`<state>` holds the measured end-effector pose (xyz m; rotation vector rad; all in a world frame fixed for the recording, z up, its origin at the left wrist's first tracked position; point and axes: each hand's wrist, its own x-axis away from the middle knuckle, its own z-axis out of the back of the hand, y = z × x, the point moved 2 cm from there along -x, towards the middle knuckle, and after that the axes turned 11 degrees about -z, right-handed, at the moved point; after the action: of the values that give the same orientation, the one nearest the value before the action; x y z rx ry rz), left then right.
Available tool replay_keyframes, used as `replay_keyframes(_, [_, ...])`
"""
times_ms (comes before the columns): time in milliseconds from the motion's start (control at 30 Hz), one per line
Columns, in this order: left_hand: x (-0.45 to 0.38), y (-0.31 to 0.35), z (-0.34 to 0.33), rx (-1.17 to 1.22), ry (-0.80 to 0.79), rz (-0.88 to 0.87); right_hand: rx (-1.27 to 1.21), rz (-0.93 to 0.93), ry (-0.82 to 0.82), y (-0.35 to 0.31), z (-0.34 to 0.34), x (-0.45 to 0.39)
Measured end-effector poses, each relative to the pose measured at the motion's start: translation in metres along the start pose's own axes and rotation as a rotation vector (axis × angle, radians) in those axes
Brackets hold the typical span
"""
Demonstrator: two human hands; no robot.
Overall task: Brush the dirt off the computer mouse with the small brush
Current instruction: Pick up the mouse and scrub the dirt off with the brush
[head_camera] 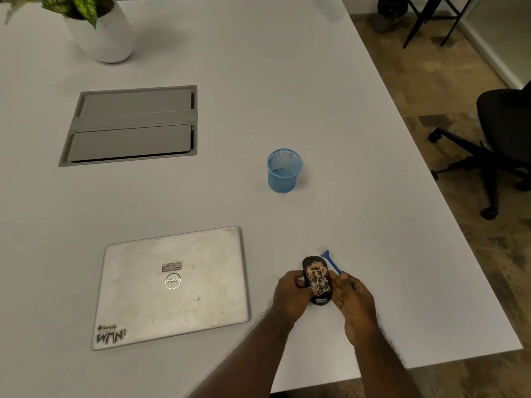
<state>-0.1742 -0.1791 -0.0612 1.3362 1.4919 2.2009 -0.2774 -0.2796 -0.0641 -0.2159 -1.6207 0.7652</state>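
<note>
A black computer mouse [317, 278] with tan dirt spread over its top sits between my hands near the table's right front. My left hand [291, 295] grips its left side, thumb on the top. My right hand [355, 303] holds the small brush [330, 259] by its blue handle. The brush's white bristle tip points away from me, just past the mouse's far right end, apart from the dirt.
A closed silver laptop [172, 285] lies to the left of the mouse. A blue mesh cup [284, 170] stands farther back. A grey cable hatch [132, 124] and a white plant pot [100, 33] are at the far left. The table edge [459, 225] runs along the right, with an office chair [500, 139] beyond.
</note>
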Motion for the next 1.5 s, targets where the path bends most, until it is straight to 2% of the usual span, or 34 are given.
replay_keyframes(300, [0.012, 0.004, 0.008, 0.140, -0.050, -0.015, -0.033, 0.011, -0.069, -0.006, 0.004, 0.018])
replay_keyframes(600, [0.063, 0.016, 0.020, 0.323, -0.138, -0.025, -0.029, 0.020, -0.096, -0.008, 0.016, 0.073])
replay_keyframes(900, [0.121, 0.016, 0.032, 0.484, -0.406, 0.026, -0.058, 0.060, -0.061, 0.009, 0.039, 0.150])
replay_keyframes(1200, [0.176, 0.009, 0.037, 0.498, -0.473, 0.041, 0.113, 0.276, 0.217, 0.044, 0.098, 0.242])
replay_keyframes(1500, [0.218, -0.002, 0.034, 0.494, -0.558, 0.024, 0.317, 0.432, 0.285, 0.091, 0.132, 0.320])
